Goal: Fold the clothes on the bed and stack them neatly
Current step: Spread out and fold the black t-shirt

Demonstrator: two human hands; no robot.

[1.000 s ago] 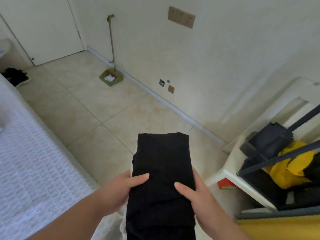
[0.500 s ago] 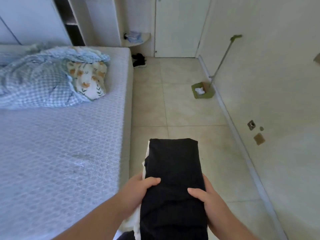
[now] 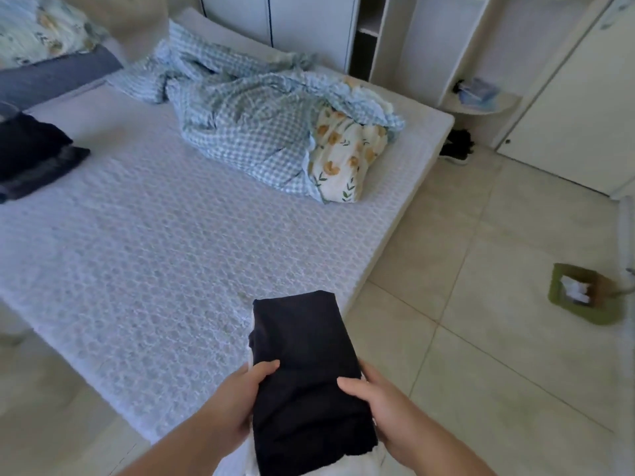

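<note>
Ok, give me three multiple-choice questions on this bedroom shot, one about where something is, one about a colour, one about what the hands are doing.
1. Where does the crumpled blue checked quilt lie?
A. on the tiled floor
B. on the white textured mattress
C. on a shelf

2. What colour is the folded garment on top of the bundle that is being carried?
A. black
B. yellow
C. red

3. How are the two hands placed?
A. both hang free
B. only one touches the bundle
C. the left hand and the right hand each grip a side of it

Answers:
1 B, the quilt sits heaped on the far part of the mattress.
2 A, the top cloth is plainly black, with a white edge beneath it.
3 C, the thumbs lie over the top while the fingers curl under both sides.
</note>
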